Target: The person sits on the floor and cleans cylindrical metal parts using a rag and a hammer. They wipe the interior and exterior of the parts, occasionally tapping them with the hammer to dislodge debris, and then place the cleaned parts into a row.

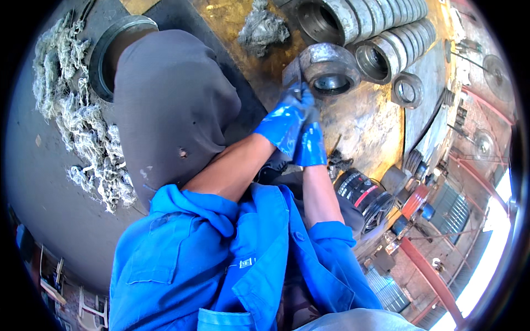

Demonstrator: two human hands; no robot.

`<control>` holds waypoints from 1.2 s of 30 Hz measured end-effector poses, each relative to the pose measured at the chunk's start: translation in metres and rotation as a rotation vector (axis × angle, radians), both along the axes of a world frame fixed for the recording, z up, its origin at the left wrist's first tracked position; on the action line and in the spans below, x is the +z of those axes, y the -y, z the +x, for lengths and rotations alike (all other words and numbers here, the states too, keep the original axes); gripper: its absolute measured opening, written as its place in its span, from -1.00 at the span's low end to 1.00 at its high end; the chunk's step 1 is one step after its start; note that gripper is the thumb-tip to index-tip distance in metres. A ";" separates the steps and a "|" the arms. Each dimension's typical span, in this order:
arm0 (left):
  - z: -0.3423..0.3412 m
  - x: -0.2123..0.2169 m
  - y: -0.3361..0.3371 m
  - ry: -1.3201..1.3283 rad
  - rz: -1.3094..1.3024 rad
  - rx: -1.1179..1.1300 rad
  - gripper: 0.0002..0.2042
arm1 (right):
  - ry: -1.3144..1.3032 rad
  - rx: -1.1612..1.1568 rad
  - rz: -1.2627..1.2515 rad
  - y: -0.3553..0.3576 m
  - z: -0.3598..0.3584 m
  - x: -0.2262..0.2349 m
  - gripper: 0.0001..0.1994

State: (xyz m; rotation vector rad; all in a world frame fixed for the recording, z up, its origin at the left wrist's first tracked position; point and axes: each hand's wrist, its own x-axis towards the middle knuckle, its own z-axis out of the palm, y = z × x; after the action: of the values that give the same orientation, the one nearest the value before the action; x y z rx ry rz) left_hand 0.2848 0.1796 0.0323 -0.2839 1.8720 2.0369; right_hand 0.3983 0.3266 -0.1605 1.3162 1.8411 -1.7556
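Both my hands are in blue gloves with dark, soiled fingers, held close together at the workbench (364,129). My left hand (290,113) is closed, its fingers bunched at the side of a thick grey metal ring (329,57). Just below and right of it, my right hand (311,142) is also closed, its fingers partly hidden behind the left. A thin dark edge rises from between the fingers along the ring's left side; I cannot make out what it belongs to. The ring's round bore faces me.
Two rows of metal rings (381,19) lie at the far right, with a smaller ring (407,90) nearer. A grey wad of rag (264,27) sits beyond my hands. Leftward are a large ring (99,66) and stringy white waste (99,149). A black cylinder (353,187) stands right.
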 end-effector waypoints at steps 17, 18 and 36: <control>-0.022 -0.013 -0.007 0.010 0.032 0.040 -0.81 | -0.165 -0.001 0.021 0.037 -0.035 0.082 -0.60; -0.015 -0.018 -0.002 0.015 0.034 0.024 -0.81 | -0.158 -0.007 0.009 0.042 -0.029 0.081 -0.60; 0.028 -0.045 0.014 0.296 -0.056 -0.174 -0.79 | 0.032 -0.139 -0.019 0.012 0.011 0.054 -0.55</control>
State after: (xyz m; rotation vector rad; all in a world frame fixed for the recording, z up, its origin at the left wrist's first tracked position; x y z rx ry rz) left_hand 0.3129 0.1660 -0.0130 -0.3991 1.7089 1.7254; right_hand 0.4094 0.3145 -0.1064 1.4889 1.7502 -1.8040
